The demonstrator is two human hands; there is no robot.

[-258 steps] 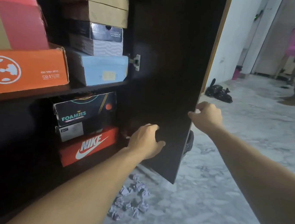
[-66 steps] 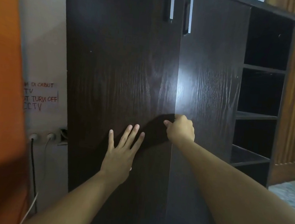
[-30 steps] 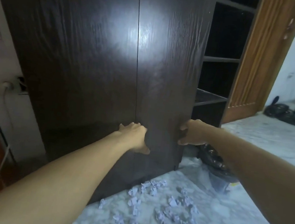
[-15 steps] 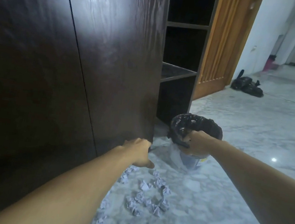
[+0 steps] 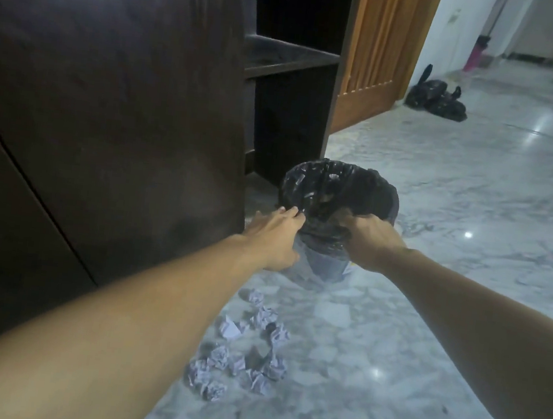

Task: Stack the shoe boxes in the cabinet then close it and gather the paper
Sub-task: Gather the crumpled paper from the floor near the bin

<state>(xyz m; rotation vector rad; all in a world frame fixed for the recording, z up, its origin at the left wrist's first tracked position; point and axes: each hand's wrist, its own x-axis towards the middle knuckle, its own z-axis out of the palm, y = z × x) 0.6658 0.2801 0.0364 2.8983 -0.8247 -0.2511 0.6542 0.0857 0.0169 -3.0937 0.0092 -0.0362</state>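
The dark wooden cabinet (image 5: 109,93) fills the left; both its doors are closed and the shoe boxes are hidden behind them. Several crumpled balls of white paper (image 5: 245,350) lie scattered on the marble floor in front of it. A small bin lined with a black plastic bag (image 5: 338,195) stands on the floor by the cabinet's right corner. My right hand (image 5: 371,241) grips the bag's near rim. My left hand (image 5: 275,240) reaches to the rim's left side, its fingertips touching the black bag.
Open dark shelves (image 5: 292,56) adjoin the cabinet on the right, then an orange wooden panel (image 5: 375,58). Two tied black rubbish bags (image 5: 436,96) sit on the floor further back. Marble floor (image 5: 457,212) stretches to the right.
My left hand left the cabinet door's bottom edge and moved right to the bin's rim. My right hand keeps its hold on the bag. The view has tilted further down.
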